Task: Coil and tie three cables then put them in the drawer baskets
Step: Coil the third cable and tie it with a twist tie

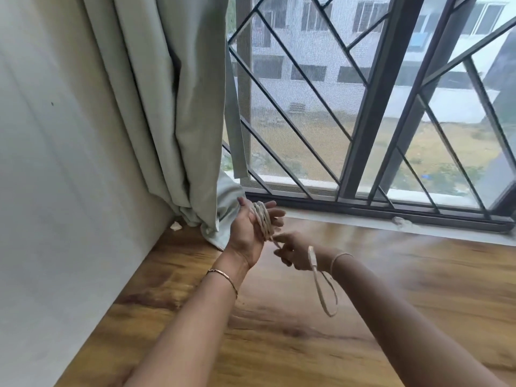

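Observation:
A cream-coloured cable [262,219] is wound in several turns around the palm of my left hand [250,233], which is raised palm-up with its fingers partly curled. Just to its right and lower, my right hand [293,254] pinches the free run of the same cable where it leaves the coil. The cable's loose end hangs below my right hand as a long loop [325,291] over the wooden surface. No other cables and no drawer baskets are in view.
A wooden tabletop [307,344] lies under both arms. A pale green curtain [167,107] hangs at the left beside the wall. A barred window [363,107] runs along the back, with a small crumpled scrap [402,222] on its sill.

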Available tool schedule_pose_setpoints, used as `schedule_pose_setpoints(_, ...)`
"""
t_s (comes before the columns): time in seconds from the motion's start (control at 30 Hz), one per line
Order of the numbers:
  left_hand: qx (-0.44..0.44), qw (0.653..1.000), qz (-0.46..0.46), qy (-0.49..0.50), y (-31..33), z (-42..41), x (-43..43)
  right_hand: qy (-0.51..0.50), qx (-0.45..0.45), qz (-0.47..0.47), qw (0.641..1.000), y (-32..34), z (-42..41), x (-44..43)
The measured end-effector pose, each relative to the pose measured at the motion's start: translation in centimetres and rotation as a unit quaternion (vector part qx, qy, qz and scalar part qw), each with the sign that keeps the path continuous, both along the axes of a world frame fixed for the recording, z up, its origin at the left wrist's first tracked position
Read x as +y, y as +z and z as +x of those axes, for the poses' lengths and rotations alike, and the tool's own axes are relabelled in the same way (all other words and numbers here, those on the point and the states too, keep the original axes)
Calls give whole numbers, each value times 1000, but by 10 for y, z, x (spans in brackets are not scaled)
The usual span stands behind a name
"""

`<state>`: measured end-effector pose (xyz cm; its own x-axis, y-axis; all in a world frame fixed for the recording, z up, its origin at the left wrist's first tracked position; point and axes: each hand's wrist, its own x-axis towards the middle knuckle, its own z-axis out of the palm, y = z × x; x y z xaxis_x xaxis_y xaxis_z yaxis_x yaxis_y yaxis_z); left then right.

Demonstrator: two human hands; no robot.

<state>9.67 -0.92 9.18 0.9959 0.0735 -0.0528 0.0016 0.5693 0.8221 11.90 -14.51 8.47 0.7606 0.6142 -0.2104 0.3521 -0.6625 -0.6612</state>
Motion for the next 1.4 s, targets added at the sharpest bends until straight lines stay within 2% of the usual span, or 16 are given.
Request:
schedule_pose_setpoints(0.27,33,992,125,2,-4,0,11,83,79,-43,992,23,-17,3)
schedule_pose_setpoints(0.33,33,985,168,-3,-8,-2,10,73,115,2,991,29,-15,2)
schedule_pose_setpoints(0.43,46,982,182,5,-11,-4,12,23,173,116,978,40,-13,-2)
schedule_pose_setpoints(0.57,58,984,169,-11,-4,-9,10,18,238,210,948,46,-16,-3)
schedule_pose_setpoints(0.67,48,973,225,-11,0,-12,4,31,281,278,918,44,-12,-3)
schedule_pose_setpoints(0.73,56,967,247,-38,-2,-13,2,23,272,304,913,40,-8,-3)
schedule_pose_setpoints(0.87,47,953,281,-101,-1,-16,-1,-6,212,316,925,34,-1,-3)
schedule_pose_setpoints(1.03,54,955,263,-124,-8,-16,1,-78,92,317,941,38,6,-6)
schedule_pose_setpoints(1.13,54,957,253,-130,-11,-18,-3,-123,37,329,935,38,11,-7)
schedule_pose_setpoints(1.3,42,965,217,-144,-8,-18,-11,-216,73,328,917,35,20,-5)
schedule_pose_setpoints(1.4,32,972,181,-143,-2,-17,-13,-278,144,361,878,30,21,1)
